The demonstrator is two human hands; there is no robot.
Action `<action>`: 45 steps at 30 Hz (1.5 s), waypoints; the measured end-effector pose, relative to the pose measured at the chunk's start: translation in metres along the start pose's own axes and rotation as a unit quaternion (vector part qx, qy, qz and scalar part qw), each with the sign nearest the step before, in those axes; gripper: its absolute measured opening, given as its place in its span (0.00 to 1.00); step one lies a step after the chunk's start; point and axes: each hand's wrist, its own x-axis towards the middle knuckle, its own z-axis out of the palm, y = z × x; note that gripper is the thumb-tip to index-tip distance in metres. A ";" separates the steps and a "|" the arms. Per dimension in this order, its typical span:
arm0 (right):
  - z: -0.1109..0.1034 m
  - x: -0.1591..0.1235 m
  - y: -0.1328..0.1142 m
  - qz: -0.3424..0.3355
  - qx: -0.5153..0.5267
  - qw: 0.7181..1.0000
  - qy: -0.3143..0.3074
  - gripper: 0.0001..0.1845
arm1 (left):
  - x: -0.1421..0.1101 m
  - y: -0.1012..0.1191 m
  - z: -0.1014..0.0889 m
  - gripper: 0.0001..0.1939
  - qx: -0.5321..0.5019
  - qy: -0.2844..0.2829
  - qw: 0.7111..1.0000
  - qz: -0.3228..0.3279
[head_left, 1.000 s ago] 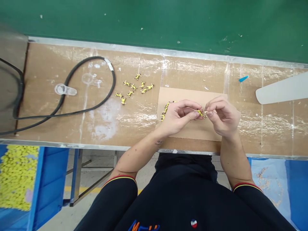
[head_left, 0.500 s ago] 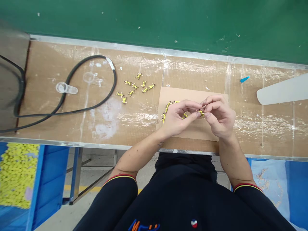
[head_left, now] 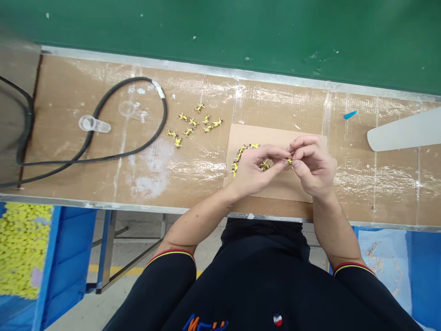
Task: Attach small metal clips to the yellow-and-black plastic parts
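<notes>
My left hand and my right hand meet over a loose cardboard sheet on the workbench. Both pinch one small yellow part between their fingertips. More small yellow parts sit inside the curl of my left hand. A short row of yellow parts lies on the sheet just left of that hand. Several more yellow parts are scattered on the bench further left.
A black cable loops over the left of the bench beside a clear plastic piece. A small blue tip and a pale flat blade lie at right. Blue bins below hold yellow pieces at left.
My right hand has drawn closer to my left, so the fingertips now press together on the yellow part. Yellow parts have come into sight inside my left hand.
</notes>
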 end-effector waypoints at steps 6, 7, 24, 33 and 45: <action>0.000 0.002 -0.003 -0.009 -0.007 1.000 0.013 0.05 | 0.001 0.002 0.000 0.06 0.051 0.009 0.996 0.079; 0.000 0.002 -0.003 -0.014 -0.017 1.000 0.012 0.05 | 0.001 0.002 0.000 0.06 0.064 0.010 0.994 0.087; -0.001 0.002 -0.004 0.016 0.009 0.999 -0.026 0.06 | 0.004 0.000 -0.004 0.12 0.135 0.022 0.975 0.177; 0.002 -0.001 -0.006 0.108 0.117 0.987 -0.040 0.06 | -0.001 -0.002 -0.003 0.26 0.163 0.032 0.964 0.205; -0.001 0.001 -0.006 0.141 0.157 0.976 -0.063 0.06 | -0.001 -0.003 -0.007 0.29 0.193 0.006 0.951 0.239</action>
